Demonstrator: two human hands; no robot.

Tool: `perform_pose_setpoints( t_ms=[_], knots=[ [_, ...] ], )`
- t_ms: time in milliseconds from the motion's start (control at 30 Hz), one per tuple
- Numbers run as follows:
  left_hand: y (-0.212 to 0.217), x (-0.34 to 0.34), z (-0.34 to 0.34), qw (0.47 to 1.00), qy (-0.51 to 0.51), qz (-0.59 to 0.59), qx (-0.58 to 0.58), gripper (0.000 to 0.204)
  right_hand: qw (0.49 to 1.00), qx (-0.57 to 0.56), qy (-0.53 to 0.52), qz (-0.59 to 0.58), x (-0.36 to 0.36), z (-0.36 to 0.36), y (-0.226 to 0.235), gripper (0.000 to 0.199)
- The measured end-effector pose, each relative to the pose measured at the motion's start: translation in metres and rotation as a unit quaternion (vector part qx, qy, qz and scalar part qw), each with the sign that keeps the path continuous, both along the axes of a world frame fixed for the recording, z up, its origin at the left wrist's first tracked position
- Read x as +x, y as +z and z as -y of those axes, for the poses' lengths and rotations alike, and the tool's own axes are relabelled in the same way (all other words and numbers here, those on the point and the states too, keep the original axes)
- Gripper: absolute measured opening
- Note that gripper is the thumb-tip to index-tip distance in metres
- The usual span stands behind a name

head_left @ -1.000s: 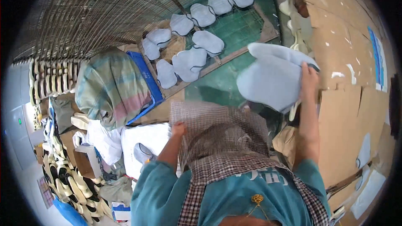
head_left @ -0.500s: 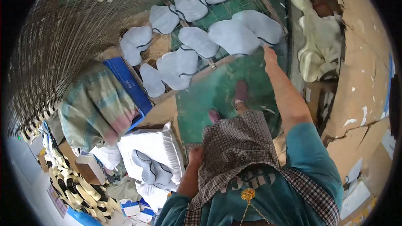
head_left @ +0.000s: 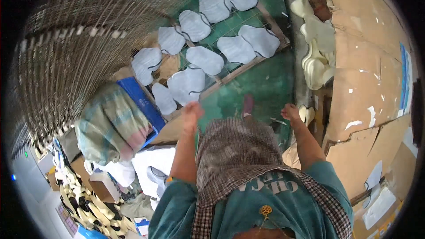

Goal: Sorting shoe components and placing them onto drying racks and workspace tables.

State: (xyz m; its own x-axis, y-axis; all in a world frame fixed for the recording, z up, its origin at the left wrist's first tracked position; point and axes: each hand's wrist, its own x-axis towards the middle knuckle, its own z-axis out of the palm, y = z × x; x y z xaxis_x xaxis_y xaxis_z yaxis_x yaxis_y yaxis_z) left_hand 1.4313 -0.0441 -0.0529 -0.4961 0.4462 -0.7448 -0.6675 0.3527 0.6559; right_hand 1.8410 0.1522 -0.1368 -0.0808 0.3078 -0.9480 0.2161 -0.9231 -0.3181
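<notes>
Light grey, curved fabric pieces with dark edging lie in two rows on a low wooden frame with wire mesh [head_left: 275, 52]. A pair of these grey pieces [head_left: 260, 41] sits at the frame's right end in the nearer row. My left hand [head_left: 191, 114] is raised near the frame's front left edge, just below another grey piece [head_left: 186, 84]; motion blurs its fingers. My right hand [head_left: 290, 111] hangs over the green floor to the right of my apron, fingers curled, with nothing visible in it. It is apart from the frame.
Thin rods [head_left: 79, 40] fan out at the left. Below them a striped cloth [head_left: 110, 121] covers a load beside a blue box [head_left: 141, 102]. Cream moulded pieces [head_left: 316, 68] and large cardboard sheets [head_left: 363, 75] line the right; cream-and-black pieces [head_left: 90, 203] are heaped lower left.
My right hand has drawn back toward me from the grey piece at the frame's right end. My left hand has risen forward from beside the apron. The view has shifted.
</notes>
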Motion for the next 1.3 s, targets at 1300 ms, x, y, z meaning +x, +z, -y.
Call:
perform_pose_setpoints(
  t_ms=[1300],
  knots=[
    [0.073,-0.098,-0.009,0.693,-0.276,-0.653,-0.131,0.054,0.988,0.117,0.071,0.074,-0.052,0.179,0.176,0.029]
  ],
)
